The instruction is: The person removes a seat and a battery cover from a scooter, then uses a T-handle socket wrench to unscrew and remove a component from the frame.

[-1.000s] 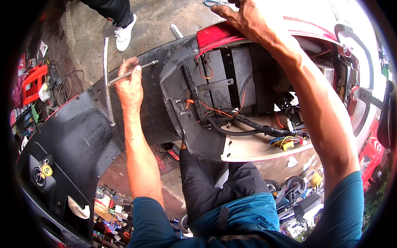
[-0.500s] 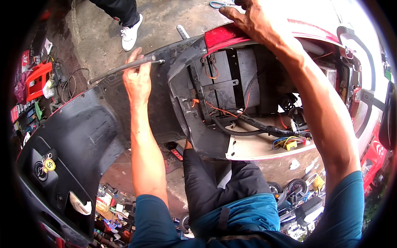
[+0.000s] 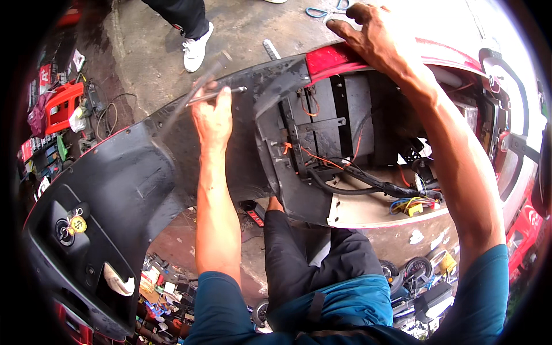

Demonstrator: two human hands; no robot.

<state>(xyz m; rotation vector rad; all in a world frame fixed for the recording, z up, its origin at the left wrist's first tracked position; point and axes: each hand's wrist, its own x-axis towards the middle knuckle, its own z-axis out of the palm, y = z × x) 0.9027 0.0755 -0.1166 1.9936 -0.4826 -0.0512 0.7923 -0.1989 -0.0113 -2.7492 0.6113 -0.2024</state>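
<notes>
My left hand (image 3: 213, 118) is closed around a metal T-handle wrench (image 3: 215, 96). Its long crossbar is smeared by motion, while the thin shaft runs right, its tip at the dark floorboard panel (image 3: 230, 155) of a scooter body. Over at the upper right, my right hand (image 3: 376, 34) has its thumb and fingers apart and holds nothing. It lies over the red side panel (image 3: 330, 60); whether the palm presses on it I cannot tell. Between my arms is the open seat compartment, with orange wires, a black cable bundle (image 3: 368, 187) and a yellow connector (image 3: 414, 210).
Blue-handled scissors (image 3: 317, 12) and a grey metal bar (image 3: 271, 49) lie on the concrete beyond the scooter. Another person's white shoe (image 3: 195, 52) stands there too. Keys with a yellow tag (image 3: 77, 225) hang at the front panel. Parts crowd the floor at left.
The wrench's crossbar has swung to a steeper angle in my left hand and is now blurred. The whole scene sits slightly further right in view. My right hand stays over the red panel.
</notes>
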